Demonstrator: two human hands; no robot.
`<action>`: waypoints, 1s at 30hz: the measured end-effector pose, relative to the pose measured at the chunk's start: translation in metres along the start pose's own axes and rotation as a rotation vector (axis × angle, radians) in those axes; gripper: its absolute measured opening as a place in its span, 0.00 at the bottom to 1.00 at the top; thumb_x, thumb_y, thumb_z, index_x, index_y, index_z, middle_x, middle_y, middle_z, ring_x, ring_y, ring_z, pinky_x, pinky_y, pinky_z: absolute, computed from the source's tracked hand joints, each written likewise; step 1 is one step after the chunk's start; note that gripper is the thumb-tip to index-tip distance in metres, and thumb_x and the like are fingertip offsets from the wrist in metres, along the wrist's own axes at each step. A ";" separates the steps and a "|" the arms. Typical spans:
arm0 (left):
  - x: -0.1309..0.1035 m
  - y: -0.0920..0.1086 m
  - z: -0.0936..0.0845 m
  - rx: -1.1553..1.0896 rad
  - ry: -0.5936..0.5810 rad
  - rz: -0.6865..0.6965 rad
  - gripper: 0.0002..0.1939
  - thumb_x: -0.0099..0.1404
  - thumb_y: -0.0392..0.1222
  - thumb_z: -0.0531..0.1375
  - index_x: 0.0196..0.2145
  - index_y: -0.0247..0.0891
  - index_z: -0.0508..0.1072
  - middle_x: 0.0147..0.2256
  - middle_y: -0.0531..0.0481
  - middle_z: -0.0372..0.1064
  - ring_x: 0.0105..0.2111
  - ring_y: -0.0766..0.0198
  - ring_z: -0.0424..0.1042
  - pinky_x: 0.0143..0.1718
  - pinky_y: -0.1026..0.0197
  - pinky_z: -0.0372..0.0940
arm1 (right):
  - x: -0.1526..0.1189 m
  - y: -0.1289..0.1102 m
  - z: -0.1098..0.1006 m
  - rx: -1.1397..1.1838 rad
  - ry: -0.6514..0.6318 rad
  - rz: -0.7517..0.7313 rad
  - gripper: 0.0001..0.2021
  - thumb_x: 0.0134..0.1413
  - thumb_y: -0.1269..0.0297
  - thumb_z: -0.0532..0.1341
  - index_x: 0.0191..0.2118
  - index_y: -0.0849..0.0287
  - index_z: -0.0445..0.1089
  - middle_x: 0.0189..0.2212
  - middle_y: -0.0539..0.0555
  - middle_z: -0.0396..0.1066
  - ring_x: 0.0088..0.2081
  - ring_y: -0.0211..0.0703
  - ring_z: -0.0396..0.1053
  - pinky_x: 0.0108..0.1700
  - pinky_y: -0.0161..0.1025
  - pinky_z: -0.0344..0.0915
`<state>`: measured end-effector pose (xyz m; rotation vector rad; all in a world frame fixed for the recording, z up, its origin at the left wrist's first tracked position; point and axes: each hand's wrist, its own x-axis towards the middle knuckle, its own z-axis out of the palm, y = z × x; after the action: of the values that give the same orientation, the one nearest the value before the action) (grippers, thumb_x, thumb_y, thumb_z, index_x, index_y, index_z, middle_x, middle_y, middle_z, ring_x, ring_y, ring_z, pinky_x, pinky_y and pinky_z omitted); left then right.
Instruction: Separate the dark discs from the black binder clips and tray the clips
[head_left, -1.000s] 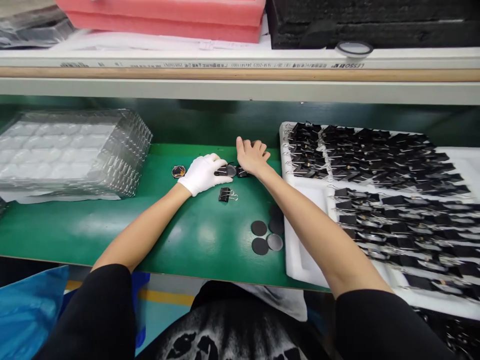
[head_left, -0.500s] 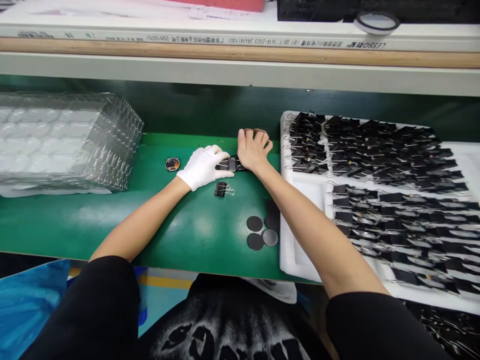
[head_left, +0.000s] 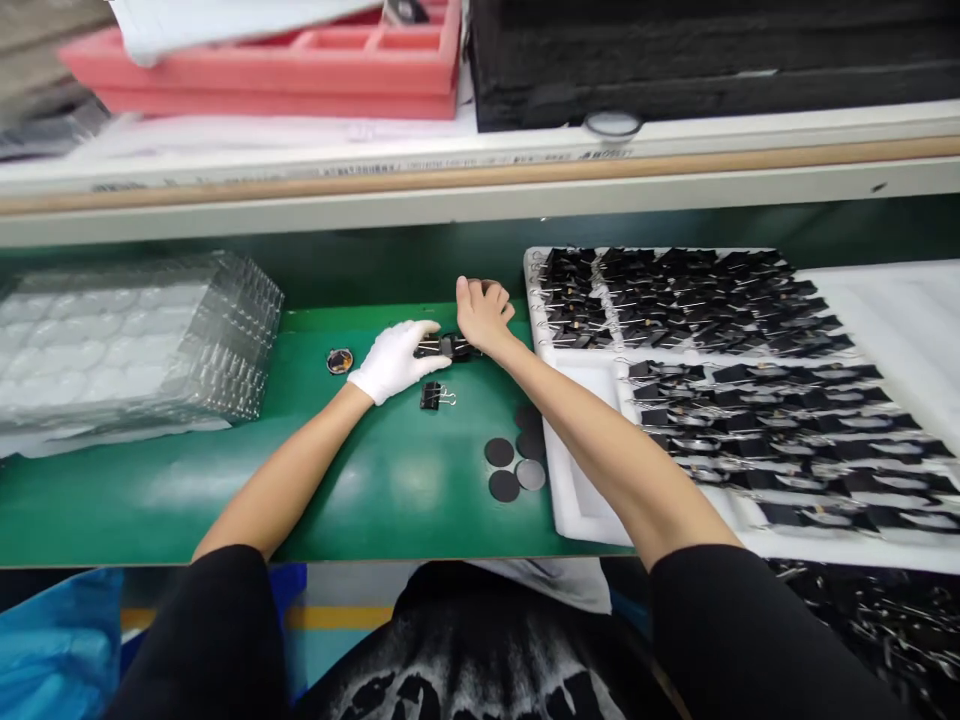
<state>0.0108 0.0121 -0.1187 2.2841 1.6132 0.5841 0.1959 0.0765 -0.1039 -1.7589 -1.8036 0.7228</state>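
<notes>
My left hand, in a white glove, has its thumb and fingers around the left end of a small dark piece with black binder clips on it. My bare right hand is at the right end of the same piece, fingers curled; its grip there is partly hidden. Just below lies a loose black binder clip with wire handles. Left of the glove sits a small round part with a dark and orange inside. Several black discs and a grey disc lie nearer my body.
To the left stands a stack of clear plastic trays. On the right, a white foam tray holds rows of clipped pieces. A shelf edge crosses behind, bearing a pink tray, black stack and round ring.
The view has tilted up, showing more of the shelf. Both hands remain at the clipped piece, and my right fingers look more curled. The loose clip and discs lie as before.
</notes>
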 end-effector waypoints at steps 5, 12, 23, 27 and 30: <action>-0.004 0.006 -0.014 -0.373 0.101 -0.311 0.30 0.78 0.64 0.46 0.34 0.41 0.76 0.25 0.50 0.76 0.27 0.58 0.75 0.37 0.56 0.69 | -0.016 -0.001 -0.035 0.301 -0.415 -0.217 0.24 0.75 0.44 0.52 0.52 0.58 0.76 0.48 0.59 0.78 0.48 0.49 0.75 0.55 0.48 0.70; -0.003 0.013 -0.019 -0.372 0.088 -0.401 0.39 0.80 0.60 0.41 0.14 0.44 0.66 0.14 0.48 0.66 0.21 0.59 0.70 0.38 0.56 0.68 | -0.036 0.014 -0.022 0.265 -0.418 -0.358 0.14 0.56 0.69 0.72 0.49 0.61 0.81 0.40 0.54 0.81 0.38 0.42 0.75 0.45 0.39 0.69; -0.007 0.019 -0.018 -0.246 0.078 -0.371 0.42 0.82 0.59 0.40 0.11 0.44 0.63 0.13 0.48 0.63 0.23 0.62 0.70 0.46 0.52 0.66 | -0.043 0.026 -0.014 0.436 -0.419 -0.323 0.13 0.54 0.70 0.72 0.46 0.63 0.81 0.33 0.51 0.79 0.33 0.38 0.72 0.43 0.37 0.68; -0.007 0.020 -0.019 -0.242 0.093 -0.388 0.43 0.82 0.61 0.40 0.11 0.44 0.62 0.13 0.49 0.62 0.24 0.61 0.69 0.46 0.50 0.66 | -0.044 0.027 -0.009 0.513 -0.418 -0.277 0.12 0.54 0.72 0.71 0.45 0.63 0.80 0.32 0.51 0.79 0.35 0.39 0.75 0.45 0.38 0.70; -0.006 0.017 -0.016 -0.256 0.092 -0.389 0.43 0.80 0.66 0.43 0.11 0.44 0.63 0.13 0.49 0.64 0.24 0.60 0.71 0.46 0.50 0.66 | -0.042 0.027 -0.007 0.506 -0.427 -0.266 0.12 0.54 0.72 0.71 0.45 0.63 0.79 0.35 0.53 0.80 0.36 0.40 0.76 0.46 0.39 0.71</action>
<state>0.0152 0.0007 -0.0978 1.7256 1.8397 0.7515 0.2215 0.0348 -0.1167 -1.0667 -1.8480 1.3724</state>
